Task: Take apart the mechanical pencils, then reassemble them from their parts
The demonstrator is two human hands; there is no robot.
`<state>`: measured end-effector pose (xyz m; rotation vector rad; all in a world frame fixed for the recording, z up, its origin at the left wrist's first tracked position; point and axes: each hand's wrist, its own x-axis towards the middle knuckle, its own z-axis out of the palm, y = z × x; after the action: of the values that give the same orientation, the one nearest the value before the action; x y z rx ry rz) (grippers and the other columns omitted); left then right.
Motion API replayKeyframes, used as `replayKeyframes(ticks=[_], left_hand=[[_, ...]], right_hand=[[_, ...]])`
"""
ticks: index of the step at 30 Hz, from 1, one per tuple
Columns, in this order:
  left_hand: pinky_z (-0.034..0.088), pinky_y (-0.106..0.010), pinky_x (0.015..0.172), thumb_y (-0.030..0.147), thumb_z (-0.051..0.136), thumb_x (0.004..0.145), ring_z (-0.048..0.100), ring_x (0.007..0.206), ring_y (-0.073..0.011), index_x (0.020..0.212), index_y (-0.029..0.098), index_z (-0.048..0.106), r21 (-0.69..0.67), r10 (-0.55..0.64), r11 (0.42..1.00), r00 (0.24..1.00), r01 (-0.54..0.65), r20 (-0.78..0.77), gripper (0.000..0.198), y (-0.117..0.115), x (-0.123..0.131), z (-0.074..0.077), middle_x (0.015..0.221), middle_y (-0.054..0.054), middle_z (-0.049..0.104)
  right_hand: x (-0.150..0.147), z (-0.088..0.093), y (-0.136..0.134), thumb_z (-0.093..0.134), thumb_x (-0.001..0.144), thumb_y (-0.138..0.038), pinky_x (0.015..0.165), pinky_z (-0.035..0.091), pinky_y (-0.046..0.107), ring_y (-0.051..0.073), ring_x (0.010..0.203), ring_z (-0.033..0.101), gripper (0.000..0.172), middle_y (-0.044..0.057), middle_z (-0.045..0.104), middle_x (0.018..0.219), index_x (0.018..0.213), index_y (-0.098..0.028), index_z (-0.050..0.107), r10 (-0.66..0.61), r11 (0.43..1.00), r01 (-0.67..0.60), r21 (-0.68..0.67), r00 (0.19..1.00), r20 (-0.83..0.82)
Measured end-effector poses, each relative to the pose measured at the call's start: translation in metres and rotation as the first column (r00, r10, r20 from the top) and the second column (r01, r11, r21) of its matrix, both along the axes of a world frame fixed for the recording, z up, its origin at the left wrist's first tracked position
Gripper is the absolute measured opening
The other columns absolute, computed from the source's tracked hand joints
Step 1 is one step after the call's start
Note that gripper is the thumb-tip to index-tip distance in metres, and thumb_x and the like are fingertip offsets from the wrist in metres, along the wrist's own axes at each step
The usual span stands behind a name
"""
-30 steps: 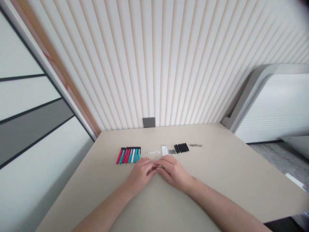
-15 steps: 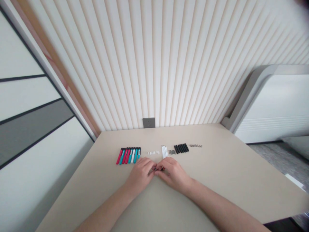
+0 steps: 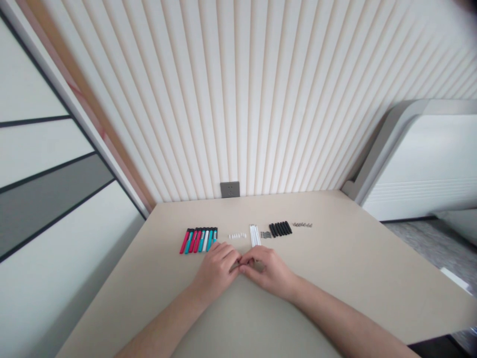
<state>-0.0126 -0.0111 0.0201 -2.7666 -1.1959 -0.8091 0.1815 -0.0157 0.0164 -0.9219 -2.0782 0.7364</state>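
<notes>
Broadly, by size: ribbed wall (image 3: 231, 99) at the back, pale table (image 3: 238, 318) in front of it. Left hand (image 3: 218, 263) and right hand (image 3: 266, 266) are together above the table's middle, fingertips meeting. Coloured barrels (image 3: 196, 241), red, blue and one white with dark far ends, lie side by side just beyond the left hand. Black tubes (image 3: 280, 229) sit in a row beyond the right hand. White rods (image 3: 255, 235) point toward the right fingers; contact cannot be told. Thin piece (image 3: 235, 267): pinched between both hands' fingertips, mostly hidden, kind not clear. Least in size: white bits (image 3: 237, 235) between barrels and rods, grey bits (image 3: 266, 234) between rods and tubes, metal bits (image 3: 302, 225) right of the tubes.

Step in hand, judged: fine two-handed fingertip work on the thin piece. Next move calls for a firm left pinch and small, aligned right-finger adjustments; slipping seems the main risk.
</notes>
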Motion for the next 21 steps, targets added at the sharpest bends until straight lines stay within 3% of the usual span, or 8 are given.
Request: replayKeyframes(ticks=[6, 11, 16, 21], left_hand=[[0.041, -0.035, 0.075, 0.034, 0.058, 0.092, 0.057, 0.076, -0.02, 0.075, 0.019, 0.057, 0.011, -0.004, 1.0, 1.0, 0.004, 0.001, 0.023, 0.0, 0.001, 0.0, 0.075, -0.002, 0.062], [0.043, -0.038, 0.08, 0.035, 0.065, 0.088, 0.059, 0.085, -0.0225, 0.089, 0.019, 0.06, -0.022, 0.007, 1.0, 1.0, -0.006, 0.009, 0.017, 0.001, 0.001, -0.001, 0.086, -0.004, 0.065], [0.043, -0.037, 0.081, 0.028, 0.068, 0.086, 0.058, 0.09, -0.0219, 0.095, 0.02, 0.062, -0.088, 0.026, 0.996, 0.998, -0.03, -0.049, 0.014, 0.002, 0.0, -0.002, 0.092, -0.003, 0.065], [0.042, -0.038, 0.084, 0.023, 0.066, 0.087, 0.056, 0.091, -0.0213, 0.091, 0.02, 0.065, -0.127, 0.018, 0.992, 0.996, -0.03, -0.093, 0.005, 0.002, 0.001, -0.004, 0.091, -0.002, 0.061]], right_hand=[[-0.003, -0.005, 0.0, 0.059, 0.087, -0.024, 0.064, 0.049, 0.024, 0.014, 0.07, 0.062, 0.011, 0.002, 0.07, 0.077, 0.083, -0.019, 0.068, -0.045, 0.998, 0.044, -0.049, 0.999, -0.025], [0.009, 0.005, 0.008, 0.055, 0.091, -0.031, 0.07, 0.049, 0.027, 0.016, 0.074, 0.063, 0.018, 0.003, 0.07, 0.079, 0.085, -0.02, 0.068, -0.144, 0.989, 0.145, 0.03, 0.989, -0.035], [0.067, 0.022, 0.043, 0.048, 0.094, -0.041, 0.067, 0.049, 0.029, 0.018, 0.073, 0.062, 0.029, 0.005, 0.071, 0.085, 0.089, -0.02, 0.068, -0.379, 0.924, 0.378, 0.05, 0.925, 0.003], [0.153, 0.003, 0.074, 0.048, 0.09, -0.048, 0.068, 0.047, 0.032, 0.02, 0.07, 0.061, 0.037, 0.009, 0.072, 0.091, 0.09, -0.018, 0.07, -0.597, 0.802, 0.59, 0.091, 0.792, 0.127]])
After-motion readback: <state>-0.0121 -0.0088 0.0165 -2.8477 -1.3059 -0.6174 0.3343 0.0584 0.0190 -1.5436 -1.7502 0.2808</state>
